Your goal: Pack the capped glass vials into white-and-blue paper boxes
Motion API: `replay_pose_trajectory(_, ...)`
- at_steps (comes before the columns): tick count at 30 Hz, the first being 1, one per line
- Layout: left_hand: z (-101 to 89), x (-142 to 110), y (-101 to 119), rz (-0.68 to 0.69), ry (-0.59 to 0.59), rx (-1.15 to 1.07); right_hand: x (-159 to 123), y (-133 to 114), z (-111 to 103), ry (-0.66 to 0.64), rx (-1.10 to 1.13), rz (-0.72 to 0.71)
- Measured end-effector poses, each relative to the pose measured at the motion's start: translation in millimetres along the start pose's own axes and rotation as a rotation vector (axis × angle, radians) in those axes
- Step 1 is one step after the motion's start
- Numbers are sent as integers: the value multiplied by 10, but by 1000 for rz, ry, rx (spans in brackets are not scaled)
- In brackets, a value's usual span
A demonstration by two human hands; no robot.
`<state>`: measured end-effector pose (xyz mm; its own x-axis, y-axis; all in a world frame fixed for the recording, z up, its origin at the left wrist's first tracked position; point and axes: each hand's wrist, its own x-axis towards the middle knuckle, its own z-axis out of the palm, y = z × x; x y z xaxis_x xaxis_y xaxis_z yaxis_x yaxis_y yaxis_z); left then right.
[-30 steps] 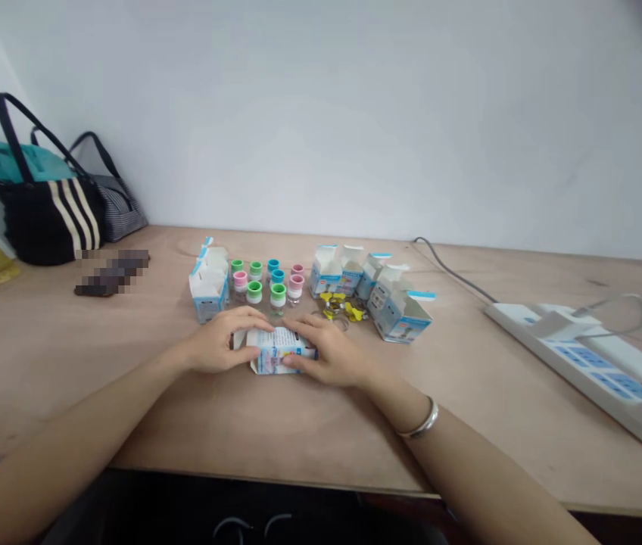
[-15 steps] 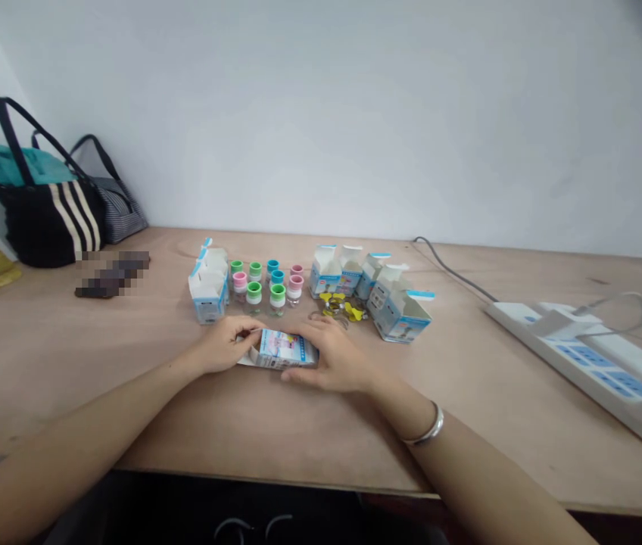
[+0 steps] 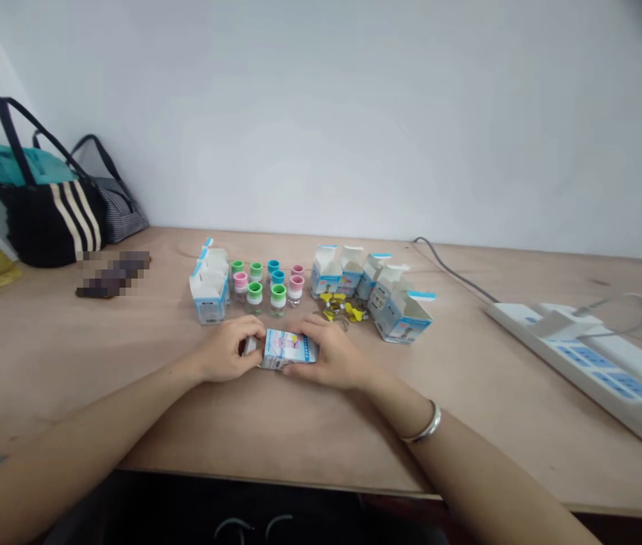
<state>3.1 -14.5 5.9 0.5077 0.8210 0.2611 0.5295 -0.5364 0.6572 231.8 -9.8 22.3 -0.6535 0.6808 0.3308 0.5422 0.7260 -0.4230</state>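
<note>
Lying flat, printed carton [image 3: 290, 349], long axis crosswise

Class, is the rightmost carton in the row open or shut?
Open: the carton has its blue-edged flap raised above its top.

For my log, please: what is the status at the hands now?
Left hand, right hand on small printed carton, held between them. Capped bottles and open cartons just beyond.
</note>
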Motion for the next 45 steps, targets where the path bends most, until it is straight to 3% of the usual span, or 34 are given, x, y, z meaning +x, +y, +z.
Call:
replay_pose_trajectory(7, -132, -31, -7, -165, -51, -533, 1, -21, -53, -6, 8, 4)
replay_pose_trajectory(9, -130, -27, -19, -211, -33, -592, 1, -18, -50, -7, 3, -9)
replay_pose_trajectory(20, -4, -40, 9, -219, -34, -626, -5, -42, -22, -10, -10, -5)
replay_pose_trajectory(29, 46, -48, 19, -173, -88, -684, -26, -30, -1, 5, 16, -110)
replay_pose_trajectory(41, -19, -53, 19, -34, -149, -758, -25, -40, -102, -14, 73, -142)
replay_pose_trajectory(45, -23, -66, -2, -54, -236, -774, -37, 8, -51, -28, 75, -192)
